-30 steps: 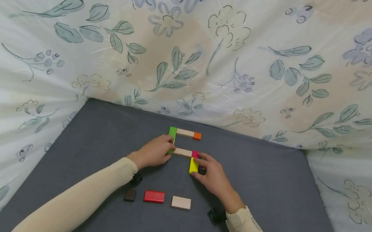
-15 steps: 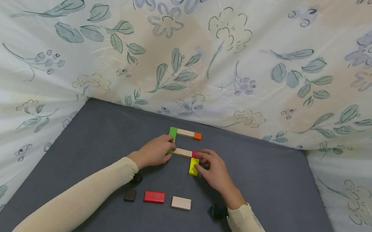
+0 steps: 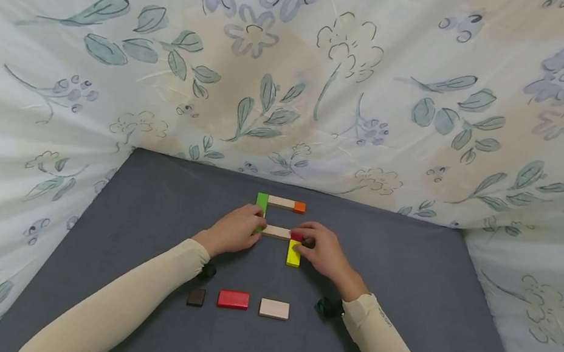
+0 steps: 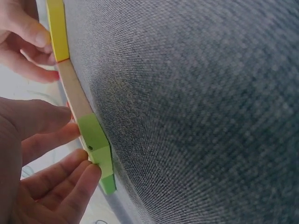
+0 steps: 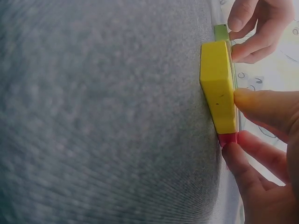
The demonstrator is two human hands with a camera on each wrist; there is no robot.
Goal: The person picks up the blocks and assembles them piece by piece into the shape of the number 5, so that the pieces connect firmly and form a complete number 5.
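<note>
Left hand (image 3: 233, 230) narrow around a green block (image 4: 95, 133), right hand (image 3: 329, 254) likewise around the pink block (image 5: 228, 137), thumb against the yellow block (image 5: 218, 102).

Both forearms (image 3: 129, 302) stretched forward, left fingers (image 4: 56, 177) bent, right fingers (image 5: 247, 171) bent

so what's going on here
A person has both hands at a shape made of small blocks on a dark cloth. The left hand touches a green block on the left side of the shape. The right hand has fingertips at the pink block and its thumb at the yellow block. Nearer the person, a dark block, a red block and a pale block lie apart.
</note>
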